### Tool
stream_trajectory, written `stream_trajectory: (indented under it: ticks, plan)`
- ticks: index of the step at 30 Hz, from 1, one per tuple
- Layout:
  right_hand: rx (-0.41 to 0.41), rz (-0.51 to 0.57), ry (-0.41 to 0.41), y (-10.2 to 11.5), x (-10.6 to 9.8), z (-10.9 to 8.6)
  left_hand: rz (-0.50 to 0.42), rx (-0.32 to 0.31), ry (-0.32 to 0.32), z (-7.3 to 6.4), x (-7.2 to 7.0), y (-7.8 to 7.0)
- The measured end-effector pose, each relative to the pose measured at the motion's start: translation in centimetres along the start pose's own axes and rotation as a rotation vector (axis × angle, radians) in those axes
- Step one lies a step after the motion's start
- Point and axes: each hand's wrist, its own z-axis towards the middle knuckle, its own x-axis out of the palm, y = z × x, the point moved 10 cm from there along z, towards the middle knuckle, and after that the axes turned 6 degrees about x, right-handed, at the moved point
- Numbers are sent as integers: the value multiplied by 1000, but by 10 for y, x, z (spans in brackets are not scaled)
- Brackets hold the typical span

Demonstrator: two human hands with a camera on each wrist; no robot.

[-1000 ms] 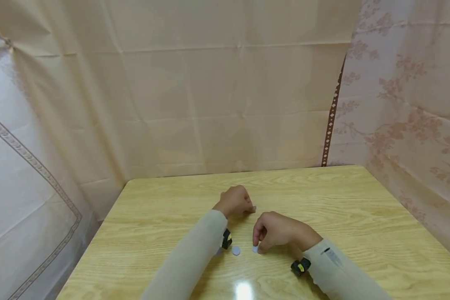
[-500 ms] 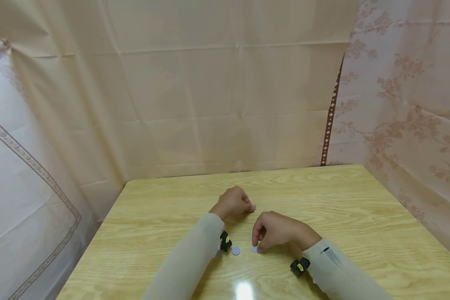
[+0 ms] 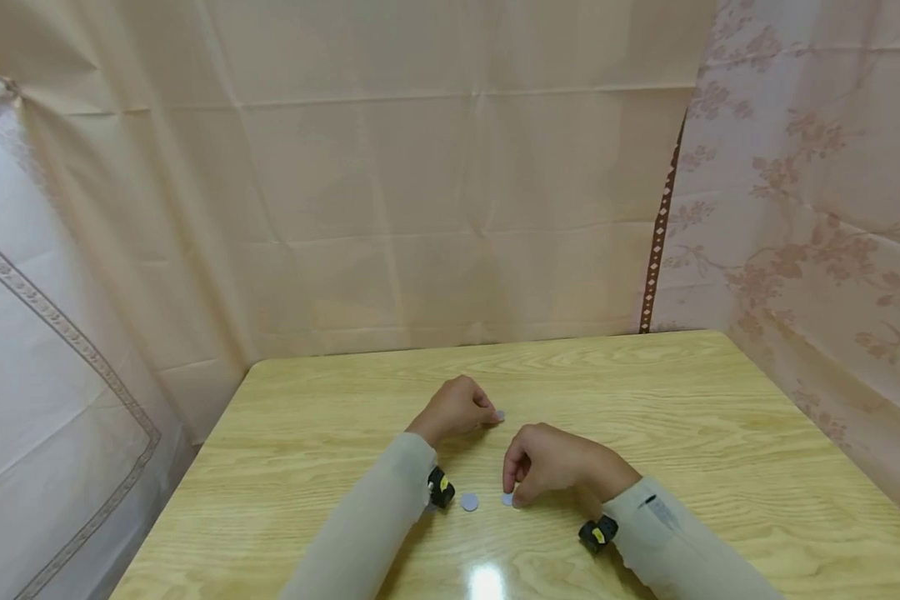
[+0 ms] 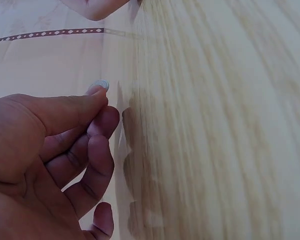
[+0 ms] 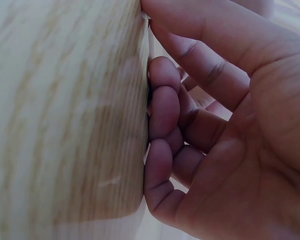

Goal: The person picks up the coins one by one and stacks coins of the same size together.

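Between thumb and index finger, my left hand [image 3: 453, 408] pinches a small silvery coin [image 3: 500, 415] just above the table. In the left wrist view that coin [image 4: 103, 85] stands out past the fingertips, its ridged rim showing. Nearer the body, my right hand [image 3: 558, 458] pinches a second pale coin [image 3: 507, 499] down at the tabletop, the fingers partly covering it. Another coin [image 3: 469, 502] lies flat to its left. A further coin [image 3: 430, 507] is mostly hidden behind the left wrist camera. In the right wrist view the fingertips touch the wood, and the coin is barely visible.
Both hands work over a light wood-grain table [image 3: 330, 417]. A beige curtain [image 3: 450, 208] hangs behind it, and a flowered curtain [image 3: 810, 233] hangs on the right. Black wrist cameras [image 3: 441, 487] are strapped to both sleeves. Light glares on the near table surface.
My left hand has drifted slightly left with its coin, showing more of the coin beyond the fingertips. The right hand stays at its coin, almost still.
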Motion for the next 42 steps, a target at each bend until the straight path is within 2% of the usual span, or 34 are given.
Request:
stream_trajectory:
  ticks: [6, 17, 25, 33, 42]
  plan:
    - [4, -2, 2, 1, 1, 0, -43, -13, 5, -5, -3, 7]
    - [9, 4, 1, -2, 2, -1, -34, -3, -36, -13, -11, 13]
    - [22, 28, 0, 0, 2, -3, -67, -27, -28, -19, -14, 17]
    - [15, 25, -1, 0, 2, -3, -85, -41, -31, -30, -18, 14]
    - [19, 36, -1, -1, 2, -2, -89, -18, -29, -38, -19, 7]
